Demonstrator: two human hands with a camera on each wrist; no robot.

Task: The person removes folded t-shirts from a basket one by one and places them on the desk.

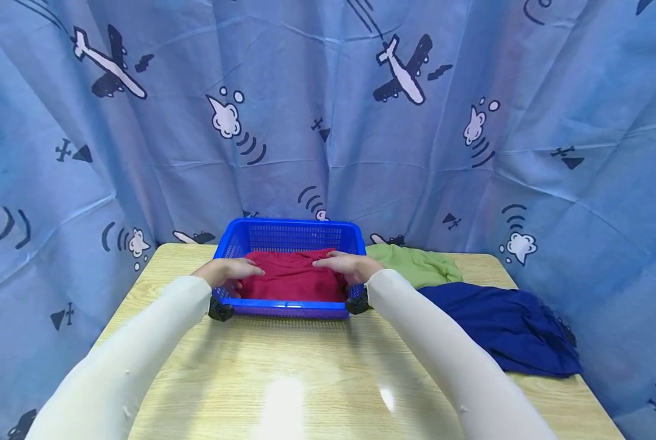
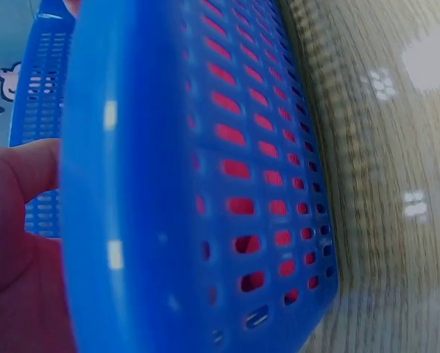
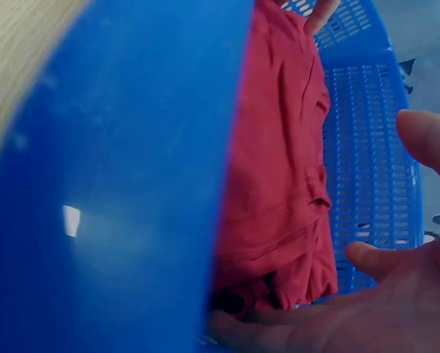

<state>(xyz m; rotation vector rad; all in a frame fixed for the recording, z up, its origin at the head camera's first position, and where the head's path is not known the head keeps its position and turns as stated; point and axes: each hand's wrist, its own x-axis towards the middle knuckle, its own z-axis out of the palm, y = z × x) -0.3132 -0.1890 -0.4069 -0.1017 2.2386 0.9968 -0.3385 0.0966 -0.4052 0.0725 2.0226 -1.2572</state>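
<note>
A folded red cloth [image 1: 295, 278] lies inside a blue plastic basket [image 1: 285, 304] with perforated walls. My left hand [image 1: 230, 271] reaches in over the basket's left side, its thumb stretched toward the cloth. In the left wrist view the basket's front wall [image 2: 143, 184] hides most of that hand's fingers. At the cloth's other end is my right hand [image 1: 351, 264]. The right wrist view shows the right hand's thumb and fingers [image 3: 382, 257] spread, with the lower fingers at the red cloth's edge.
The basket stands toward the back of a wooden table [image 1: 273, 360]. To its right lie a light green cloth [image 1: 421, 263] and, nearer, a dark blue cloth [image 1: 504, 324]. A blue curtain [image 1: 328, 122] with airplane prints hangs behind and beside the table.
</note>
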